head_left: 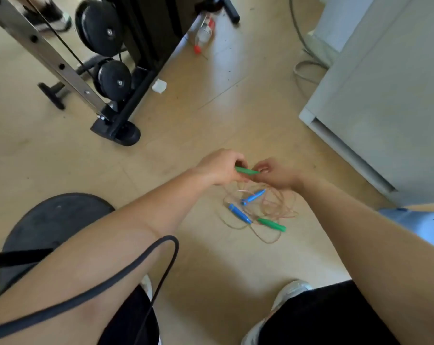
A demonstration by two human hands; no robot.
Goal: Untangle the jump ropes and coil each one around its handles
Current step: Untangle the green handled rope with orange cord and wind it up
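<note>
- Centre of the view, above the floor: left hand [223, 168], forearm stretched forward, fingers wrapped around the held green handle [247, 170], which points right and lies roughly level.
- Right hand [276, 174]: reaches in from the right, fingers curled at the handle's free tip. Whether they pinch the tip, the cord or nothing cannot be told.
- Loose green handle [271, 224]: lies on the floor below the hands, at the lower right of the tangle.
- Upper blue handle [253, 196] and lower blue handle [239, 214]: lie on the floor near each other within the tangle, both slanted.
- Thin pale cord [283, 202]: lies in overlapping loops around and between the three floor handles, uncoiled.
- Writing: the bottle [204, 33], red-capped and lying by the machine's base, bears a label too blurred to read.
- Floor [211, 120]: smooth beige sheeting with faint seams and dark specks.
- Weight machine [136, 46]: black and grey frame at upper left, with black weight plates [99, 26] stacked on pegs.
- White cabinet [385, 95]: stands at upper right, with a grey cable [303, 68] trailing beside it.
- Black disc [49, 220]: lies flat at lower left.
- Black strap [136, 265]: loops across the left forearm.
- Pale shoe [293, 292]: visible beneath the black shorts [322, 314].
</note>
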